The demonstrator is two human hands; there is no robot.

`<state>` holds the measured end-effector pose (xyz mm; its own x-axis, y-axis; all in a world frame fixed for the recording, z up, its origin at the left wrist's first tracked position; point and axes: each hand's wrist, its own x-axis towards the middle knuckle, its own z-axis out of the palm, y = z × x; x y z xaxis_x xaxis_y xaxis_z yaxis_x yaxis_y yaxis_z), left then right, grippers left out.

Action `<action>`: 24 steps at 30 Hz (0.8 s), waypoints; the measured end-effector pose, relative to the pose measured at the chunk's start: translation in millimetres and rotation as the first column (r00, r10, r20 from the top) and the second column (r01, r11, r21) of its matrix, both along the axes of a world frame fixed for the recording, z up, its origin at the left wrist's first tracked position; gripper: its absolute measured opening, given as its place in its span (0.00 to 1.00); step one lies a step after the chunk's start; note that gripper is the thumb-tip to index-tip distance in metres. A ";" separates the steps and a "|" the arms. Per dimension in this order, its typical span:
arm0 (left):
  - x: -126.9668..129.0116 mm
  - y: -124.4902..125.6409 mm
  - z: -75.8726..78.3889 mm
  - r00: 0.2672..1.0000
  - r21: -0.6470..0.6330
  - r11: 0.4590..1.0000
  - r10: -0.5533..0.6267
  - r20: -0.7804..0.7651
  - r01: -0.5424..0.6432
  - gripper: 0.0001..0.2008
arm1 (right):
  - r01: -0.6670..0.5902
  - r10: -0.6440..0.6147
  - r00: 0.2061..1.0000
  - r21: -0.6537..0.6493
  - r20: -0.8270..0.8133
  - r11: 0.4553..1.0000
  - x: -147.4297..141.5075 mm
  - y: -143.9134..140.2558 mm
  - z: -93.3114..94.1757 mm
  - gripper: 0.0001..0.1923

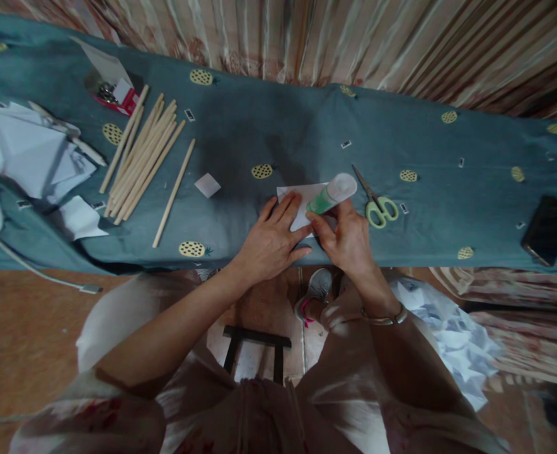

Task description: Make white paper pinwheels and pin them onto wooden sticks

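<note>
One paper [302, 219] lies beneath the flattened left hand [269, 248] near the table's [231, 230] front edge, right hand [347, 239] clutching a glue stick [330, 194].

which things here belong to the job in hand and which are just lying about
In use:
glue stick, held in the right hand
white paper, under the left hand

Probably just lying about, as no hand touches them:
scissors
wooden sticks
red box
dark phone

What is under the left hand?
The left hand lies partly on white paper, whose far edge shows past it, on the teal tablecloth. What the hand and paper cover cannot be seen.
</note>
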<state>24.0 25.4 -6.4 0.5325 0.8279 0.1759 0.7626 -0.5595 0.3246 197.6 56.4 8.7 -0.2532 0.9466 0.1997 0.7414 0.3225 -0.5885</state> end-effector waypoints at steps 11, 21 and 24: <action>-0.2 -0.1 -0.2 1.000 -0.023 1.000 0.004 0.030 -0.003 0.25 | 0.036 -0.038 0.999 -0.057 -0.032 0.998 3.6 0.8 1.4 0.18; 0.8 -0.1 3.1 0.999 -0.039 0.999 0.005 0.046 -0.003 0.25 | 0.055 -0.059 0.993 -0.039 -0.101 0.998 1.8 4.3 1.6 0.17; 0.8 -0.3 2.6 0.998 -0.040 0.999 0.008 0.067 -0.005 0.24 | 0.065 -0.069 0.990 -0.038 -0.119 0.997 -0.1 5.3 0.2 0.17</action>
